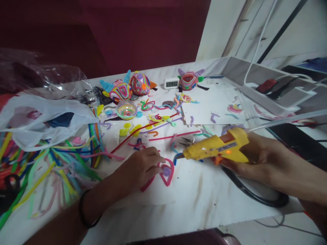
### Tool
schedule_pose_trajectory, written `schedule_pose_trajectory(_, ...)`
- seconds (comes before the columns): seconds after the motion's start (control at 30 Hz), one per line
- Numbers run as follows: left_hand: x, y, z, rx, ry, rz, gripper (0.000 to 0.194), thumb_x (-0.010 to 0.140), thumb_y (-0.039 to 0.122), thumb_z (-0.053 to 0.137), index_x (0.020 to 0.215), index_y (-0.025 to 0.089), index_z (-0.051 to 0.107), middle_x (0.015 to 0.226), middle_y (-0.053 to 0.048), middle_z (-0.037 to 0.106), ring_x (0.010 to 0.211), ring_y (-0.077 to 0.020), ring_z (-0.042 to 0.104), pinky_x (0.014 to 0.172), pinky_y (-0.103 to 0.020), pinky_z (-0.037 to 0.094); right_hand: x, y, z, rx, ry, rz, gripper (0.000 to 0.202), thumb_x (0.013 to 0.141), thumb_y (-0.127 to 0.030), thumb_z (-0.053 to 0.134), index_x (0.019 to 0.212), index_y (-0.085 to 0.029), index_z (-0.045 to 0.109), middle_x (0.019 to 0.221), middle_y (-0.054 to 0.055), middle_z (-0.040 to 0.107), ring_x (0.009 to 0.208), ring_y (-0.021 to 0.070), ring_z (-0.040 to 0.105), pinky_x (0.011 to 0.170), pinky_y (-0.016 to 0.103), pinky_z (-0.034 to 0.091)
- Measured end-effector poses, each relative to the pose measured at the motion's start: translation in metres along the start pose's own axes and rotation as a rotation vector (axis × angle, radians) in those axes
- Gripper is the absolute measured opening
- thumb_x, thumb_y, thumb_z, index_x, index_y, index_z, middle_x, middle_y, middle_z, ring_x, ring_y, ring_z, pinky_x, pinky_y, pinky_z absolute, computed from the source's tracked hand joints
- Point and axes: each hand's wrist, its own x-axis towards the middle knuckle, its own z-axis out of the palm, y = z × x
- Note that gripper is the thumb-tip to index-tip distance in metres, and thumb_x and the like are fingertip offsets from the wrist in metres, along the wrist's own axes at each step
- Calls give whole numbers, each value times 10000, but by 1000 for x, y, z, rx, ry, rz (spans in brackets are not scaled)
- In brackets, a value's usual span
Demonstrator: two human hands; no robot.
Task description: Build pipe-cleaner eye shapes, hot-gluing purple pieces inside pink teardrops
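Hands work over a cluttered white bench [189,211]. The right hand [260,160], at right, grasps a yellow glue gun [217,148], its nozzle pointing left. At lower centre, the left hand's [139,166] fingers touch a pink pipe-cleaner shape [171,170] with a purple disc [166,171] inside; whether they pinch it, I cannot tell. Three colourful striped ornaments [189,81] and a small digital timer [171,83] stand beyond.

The glue gun [217,147] looks like yellow plastic; the bag [61,73] is glossy, crinkled clear plastic; the pipe cleaners [49,170] look fuzzy.
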Motion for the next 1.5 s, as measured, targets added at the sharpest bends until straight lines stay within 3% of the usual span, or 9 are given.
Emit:
schedule_pose_trajectory(0.1, -3, -1, -1, -10, 33, -2, 160, 908, 113, 573, 1033, 140, 670, 1001, -59, 641, 934, -166, 621, 824, -258, 479, -2, 4, 3, 110, -155, -94, 177, 702, -424, 711, 803, -285, 671, 766, 9, 724, 586, 171, 663, 436, 220, 538)
schedule_pose_trajectory(0.2, -6, -1, -2, -10, 35, 15, 147, 923, 99, 537, 988, 143, 662, 984, -53, 625, 910, -157, 613, 803, -251, 471, -3, -1, 5, 160, -199, -126, 127, 720, -371, 700, 826, -305, 676, 732, -8, 714, 616, 177, 686, 493, 220, 566)
schedule_pose_trajectory(0.37, -10, 2, 1, 58, -46, 7, 97, 925, 181, 572, 986, 153, 642, 999, -62, 613, 908, -190, 603, 812, -301, 477, -5, -9, 7, 156, -223, -109, 134, 699, -337, 697, 828, -309, 675, 711, -6, 730, 594, 198, 703, 444, 227, 562)
schedule_pose_trajectory(0.57, -11, 2, 6, 150, -49, 18, 122, 898, 178, 610, 1016, 157, 636, 1019, -68, 624, 913, -211, 605, 807, -320, 488, -13, -4, 12, 127, -202, -85, 143, 725, -353, 680, 864, -320, 680, 787, 10, 753, 719, 235, 737, 496, 243, 594)
schedule_pose_trajectory(0.93, -12, 3, 8, 153, -47, 25, 222, 917, 257, 601, 1125, 182, 613, 1059, -69, 628, 960, -222, 596, 825, -326, 482, -24, 7, 18, 162, -210, -68, 263, 729, -424, 724, 962, -311, 680, 909, 31, 759, 758, 242, 735, 579, 254, 614)
schedule_pose_trajectory(1.07, -10, 3, 10, 170, -64, 17, 172, 928, 231, 574, 1082, 167, 617, 1029, -66, 621, 937, -215, 593, 811, -319, 478, -26, 12, 18, 129, -249, -24, 277, 744, -416, 715, 992, -306, 664, 951, 37, 752, 793, 253, 729, 603, 264, 615)
schedule_pose_trajectory(1.3, -9, 4, 10, 193, -60, 8, 124, 920, 220, 574, 1001, 153, 640, 1005, -70, 617, 904, -216, 595, 774, -316, 472, -26, 7, 18, 98, -203, -46, 222, 736, -410, 704, 907, -273, 667, 808, 35, 754, 673, 241, 730, 513, 258, 600)
schedule_pose_trajectory(1.5, -10, 3, 11, 95, -30, -24, 189, 958, 258, 515, 1011, 145, 656, 1020, -77, 618, 922, -204, 601, 799, -301, 471, -30, 19, 15, 56, -191, -59, 257, 777, -398, 680, 1003, -281, 642, 941, 40, 748, 729, 232, 719, 546, 272, 603)
